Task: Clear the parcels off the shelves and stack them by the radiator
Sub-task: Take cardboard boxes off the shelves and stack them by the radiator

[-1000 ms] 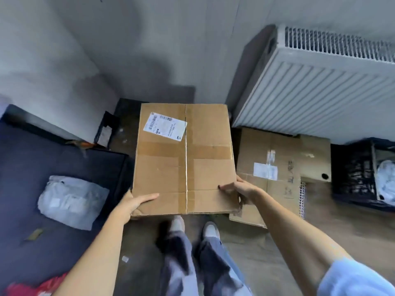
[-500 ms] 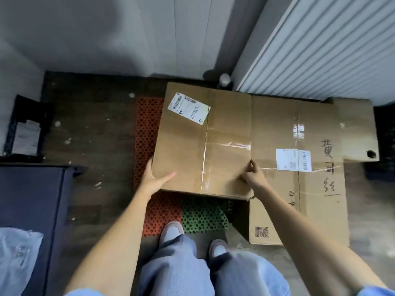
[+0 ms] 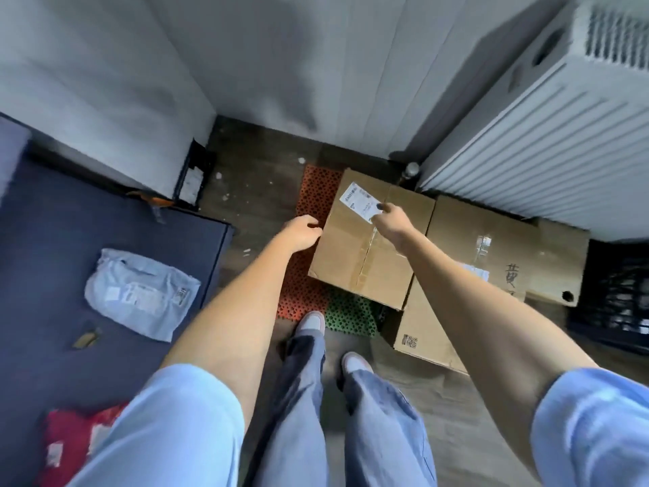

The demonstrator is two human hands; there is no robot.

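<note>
Head view: a dark wood-look floor (image 3: 260,177) meets white walls in a corner, a ribbed white radiator (image 3: 548,149) at right. Two cardboard boxes lie just beside it: the taped box (image 3: 365,254) on an orange-and-green perforated mat (image 3: 309,297), the flat box (image 3: 467,275) alongside. Left hand (image 3: 301,233) hangs loosely curled beside the taped box, holding nothing; right hand (image 3: 391,219) hovers relaxed over its label (image 3: 360,202). One grey polybag (image 3: 140,293) lies on a navy surface (image 3: 52,240).
</note>
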